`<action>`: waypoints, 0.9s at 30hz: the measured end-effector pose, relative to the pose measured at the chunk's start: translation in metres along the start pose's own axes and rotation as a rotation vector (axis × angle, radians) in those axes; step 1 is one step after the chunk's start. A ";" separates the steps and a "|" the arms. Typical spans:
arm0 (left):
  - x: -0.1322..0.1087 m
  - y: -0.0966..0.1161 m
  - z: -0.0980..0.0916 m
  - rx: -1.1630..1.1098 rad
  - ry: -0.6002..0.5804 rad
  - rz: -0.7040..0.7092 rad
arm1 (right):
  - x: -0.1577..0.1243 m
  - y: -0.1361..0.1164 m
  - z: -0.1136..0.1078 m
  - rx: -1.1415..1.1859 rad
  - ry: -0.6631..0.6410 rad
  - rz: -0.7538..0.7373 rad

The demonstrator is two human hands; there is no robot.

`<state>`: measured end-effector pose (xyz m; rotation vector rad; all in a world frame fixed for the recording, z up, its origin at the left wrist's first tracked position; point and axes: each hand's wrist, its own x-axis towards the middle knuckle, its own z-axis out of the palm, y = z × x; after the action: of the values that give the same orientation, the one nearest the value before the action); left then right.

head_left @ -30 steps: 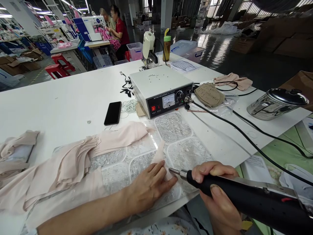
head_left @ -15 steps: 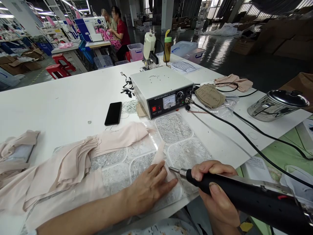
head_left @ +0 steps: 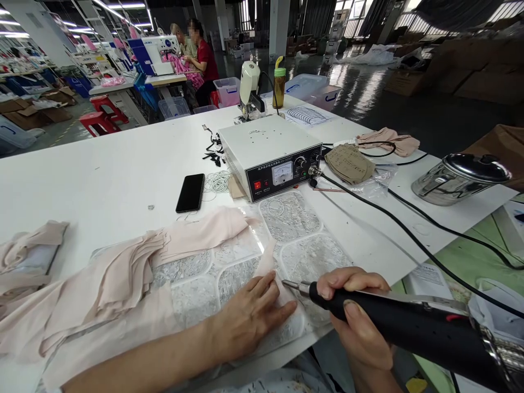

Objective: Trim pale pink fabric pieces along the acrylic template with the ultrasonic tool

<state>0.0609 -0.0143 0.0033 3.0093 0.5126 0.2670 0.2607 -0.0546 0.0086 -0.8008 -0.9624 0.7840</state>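
Note:
My left hand (head_left: 251, 314) lies palm down with its fingers extended over a narrow strip of pale pink fabric (head_left: 268, 259), pinning it to the clear patterned mat (head_left: 194, 300). In my right hand (head_left: 362, 327) is the black handle of a handheld ultrasonic welder (head_left: 421, 333), my fingers wrapped around it. Its slim metal tip points left and sits at the strip's right edge, just beside my left fingers; whether it touches the cloth I cannot tell. Left of my arm, several layered pale pink fabric pieces (head_left: 123, 267) spread across the mat.
A white generator box (head_left: 274, 147) with a meter stands behind the mat, its black cable (head_left: 393, 229) running right. Near it lie a phone (head_left: 190, 192), coiled cord (head_left: 216, 182) and brown cloth pieces (head_left: 350, 162). A steel pot (head_left: 460, 180) sits at the right edge.
The whole view has shifted slightly. The welder's rear end sits a little lower and further left, while its tip and my left hand stay in nearly the same place on the strip.

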 end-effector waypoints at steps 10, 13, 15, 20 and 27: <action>-0.004 -0.006 -0.006 -0.040 -0.004 0.038 | -0.009 -0.019 -0.002 0.067 0.048 0.025; -0.005 -0.006 -0.006 -0.034 0.015 0.040 | -0.012 -0.022 -0.004 0.064 0.026 0.038; -0.006 -0.005 -0.007 -0.014 0.033 0.043 | -0.014 -0.024 -0.006 0.052 0.008 0.051; -0.012 0.000 -0.011 -0.005 0.043 0.089 | -0.024 -0.029 -0.011 0.029 -0.040 0.078; -0.015 -0.010 -0.013 -0.070 0.058 0.093 | -0.023 -0.030 -0.010 0.063 -0.021 0.057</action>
<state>0.0417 -0.0095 0.0127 2.9692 0.3601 0.3720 0.2679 -0.0908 0.0220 -0.7698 -0.9322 0.8692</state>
